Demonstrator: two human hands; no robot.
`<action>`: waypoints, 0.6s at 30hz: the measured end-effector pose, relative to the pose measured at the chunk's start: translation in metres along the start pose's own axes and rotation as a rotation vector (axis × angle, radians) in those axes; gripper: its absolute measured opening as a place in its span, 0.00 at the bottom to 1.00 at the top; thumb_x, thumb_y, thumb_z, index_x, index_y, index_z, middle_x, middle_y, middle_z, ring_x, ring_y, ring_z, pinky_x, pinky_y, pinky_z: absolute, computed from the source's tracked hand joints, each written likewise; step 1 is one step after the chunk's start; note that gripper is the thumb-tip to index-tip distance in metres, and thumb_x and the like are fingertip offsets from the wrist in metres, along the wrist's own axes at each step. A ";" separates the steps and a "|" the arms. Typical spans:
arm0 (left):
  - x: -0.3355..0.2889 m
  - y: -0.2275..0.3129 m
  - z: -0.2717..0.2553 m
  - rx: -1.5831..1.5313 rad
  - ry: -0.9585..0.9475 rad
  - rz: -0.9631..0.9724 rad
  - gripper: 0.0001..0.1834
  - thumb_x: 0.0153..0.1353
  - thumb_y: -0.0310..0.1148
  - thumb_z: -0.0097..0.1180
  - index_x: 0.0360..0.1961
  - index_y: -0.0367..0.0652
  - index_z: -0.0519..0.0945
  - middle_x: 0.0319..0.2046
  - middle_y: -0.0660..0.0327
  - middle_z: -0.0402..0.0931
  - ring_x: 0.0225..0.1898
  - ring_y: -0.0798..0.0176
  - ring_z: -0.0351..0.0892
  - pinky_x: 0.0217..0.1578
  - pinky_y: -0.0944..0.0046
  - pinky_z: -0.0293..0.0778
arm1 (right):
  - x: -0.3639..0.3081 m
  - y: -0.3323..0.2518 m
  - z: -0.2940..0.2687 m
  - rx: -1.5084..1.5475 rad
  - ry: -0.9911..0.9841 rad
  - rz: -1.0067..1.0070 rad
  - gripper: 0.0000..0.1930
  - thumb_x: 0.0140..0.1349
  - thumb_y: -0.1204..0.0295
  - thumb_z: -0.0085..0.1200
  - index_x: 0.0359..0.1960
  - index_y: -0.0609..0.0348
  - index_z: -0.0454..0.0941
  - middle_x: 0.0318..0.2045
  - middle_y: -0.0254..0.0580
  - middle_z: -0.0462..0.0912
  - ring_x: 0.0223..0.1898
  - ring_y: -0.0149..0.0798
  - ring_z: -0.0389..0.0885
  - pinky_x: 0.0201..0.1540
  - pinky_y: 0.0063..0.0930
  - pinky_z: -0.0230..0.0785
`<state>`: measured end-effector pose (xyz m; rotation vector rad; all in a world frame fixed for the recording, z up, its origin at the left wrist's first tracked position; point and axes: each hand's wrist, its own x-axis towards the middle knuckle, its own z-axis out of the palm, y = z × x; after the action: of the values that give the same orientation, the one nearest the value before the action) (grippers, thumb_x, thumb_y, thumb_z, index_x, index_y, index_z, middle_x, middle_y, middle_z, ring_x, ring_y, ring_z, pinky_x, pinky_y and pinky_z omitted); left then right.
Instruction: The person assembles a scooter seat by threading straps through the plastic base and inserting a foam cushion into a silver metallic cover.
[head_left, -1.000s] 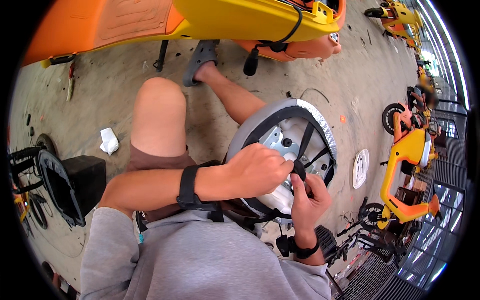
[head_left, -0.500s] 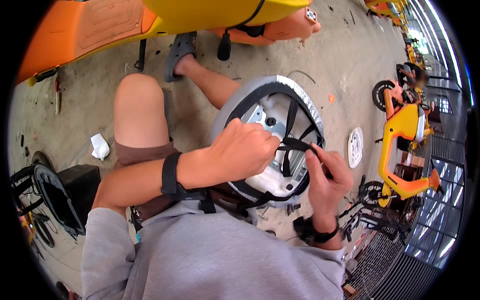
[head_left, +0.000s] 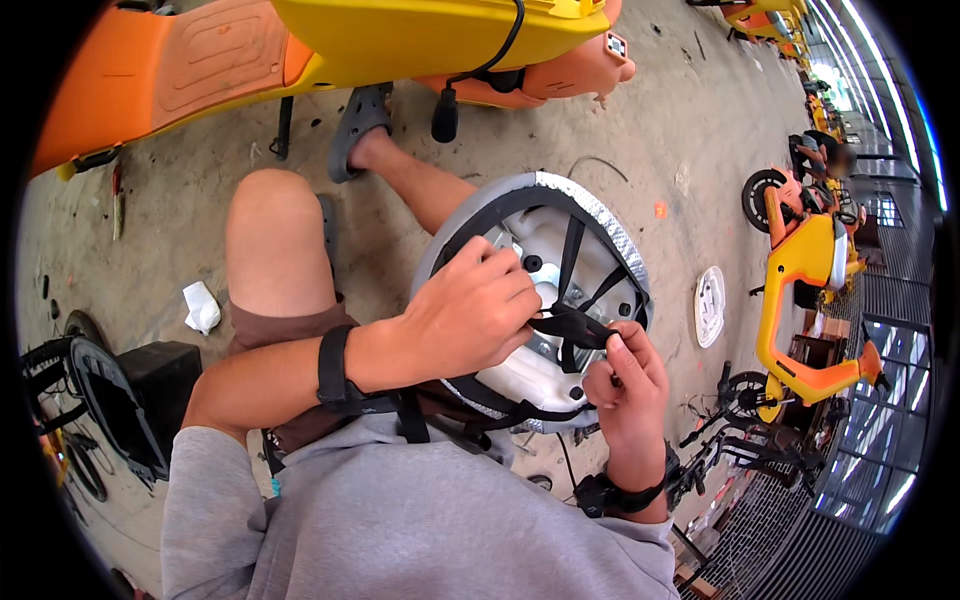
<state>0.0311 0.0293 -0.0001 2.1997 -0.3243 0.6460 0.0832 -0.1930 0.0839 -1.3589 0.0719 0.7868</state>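
Note:
A rounded seat, which looks like a scooter's, rests underside up against my lap. Its cover is silver-grey with a black edge, and the white base carries metal fittings. Black straps cross the opening and meet in a gathered or knotted part. My left hand is closed in a fist on one side of the black strap. On the other side, my right hand pinches the strap between thumb and fingers. Whether the strap is fully knotted cannot be made out.
A yellow and orange scooter stands in front of me. White paper, a screwdriver-like tool and an oval white plastic part lie on the floor. Another yellow scooter is at right, with a person beyond.
The seat has tilted and shifted slightly down in view. My right hand has moved down and left with the strap, while my left hand has shifted slightly left, still closed on it.

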 end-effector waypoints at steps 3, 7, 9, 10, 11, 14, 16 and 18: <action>-0.002 0.000 0.003 -0.019 -0.038 -0.025 0.10 0.47 0.27 0.70 0.28 0.42 0.79 0.25 0.62 0.77 0.31 0.58 0.77 0.36 0.59 0.68 | 0.001 -0.017 0.007 -0.023 0.058 0.129 0.08 0.72 0.75 0.50 0.51 0.58 0.71 0.17 0.27 0.66 0.15 0.21 0.53 0.19 0.20 0.45; -0.003 0.001 0.004 -0.124 0.019 0.004 0.07 0.50 0.28 0.69 0.27 0.42 0.80 0.20 0.61 0.76 0.22 0.55 0.75 0.28 0.59 0.69 | -0.002 -0.040 0.014 0.073 0.011 0.251 0.17 0.71 0.77 0.50 0.60 0.57 0.70 0.17 0.27 0.68 0.15 0.20 0.59 0.19 0.19 0.49; -0.002 0.003 0.003 -0.183 -0.004 0.028 0.07 0.51 0.28 0.68 0.26 0.42 0.80 0.19 0.61 0.75 0.21 0.54 0.75 0.26 0.59 0.69 | 0.007 -0.036 0.015 -0.169 0.071 -0.017 0.17 0.72 0.72 0.51 0.62 0.58 0.72 0.19 0.25 0.71 0.16 0.18 0.61 0.20 0.17 0.49; -0.002 0.003 0.003 -0.202 -0.030 0.040 0.07 0.51 0.28 0.68 0.26 0.42 0.80 0.19 0.60 0.75 0.21 0.54 0.75 0.25 0.59 0.69 | 0.019 -0.028 0.017 -0.276 0.178 -0.111 0.17 0.73 0.70 0.51 0.61 0.59 0.73 0.19 0.24 0.71 0.16 0.17 0.61 0.20 0.16 0.49; -0.001 0.004 0.002 -0.220 -0.051 0.056 0.07 0.50 0.29 0.68 0.26 0.41 0.80 0.19 0.60 0.76 0.21 0.54 0.75 0.25 0.58 0.69 | 0.029 -0.023 0.017 -0.387 0.285 -0.209 0.16 0.74 0.68 0.51 0.60 0.59 0.74 0.20 0.24 0.72 0.17 0.17 0.61 0.20 0.16 0.48; -0.003 0.010 0.003 -0.234 -0.086 0.111 0.08 0.51 0.29 0.65 0.22 0.40 0.77 0.18 0.59 0.74 0.20 0.52 0.77 0.24 0.56 0.73 | 0.048 -0.011 0.004 -0.423 0.157 -0.063 0.16 0.76 0.62 0.49 0.50 0.61 0.82 0.23 0.25 0.74 0.20 0.17 0.63 0.22 0.14 0.51; -0.004 0.009 -0.002 -0.199 -0.185 0.126 0.09 0.51 0.31 0.63 0.21 0.40 0.76 0.16 0.58 0.73 0.20 0.52 0.79 0.22 0.57 0.74 | 0.057 0.007 0.012 -0.655 0.199 -0.197 0.17 0.76 0.61 0.50 0.48 0.63 0.82 0.23 0.25 0.73 0.24 0.18 0.66 0.27 0.15 0.56; -0.009 0.011 -0.006 -0.201 -0.223 0.124 0.08 0.51 0.31 0.63 0.21 0.41 0.76 0.17 0.58 0.73 0.20 0.52 0.79 0.22 0.57 0.74 | 0.064 0.024 0.003 -0.750 0.221 -0.331 0.15 0.75 0.64 0.52 0.46 0.65 0.83 0.24 0.24 0.72 0.27 0.19 0.67 0.30 0.17 0.58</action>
<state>0.0175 0.0269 0.0051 2.0709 -0.6184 0.4138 0.1169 -0.1614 0.0341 -2.0969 -0.2977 0.3802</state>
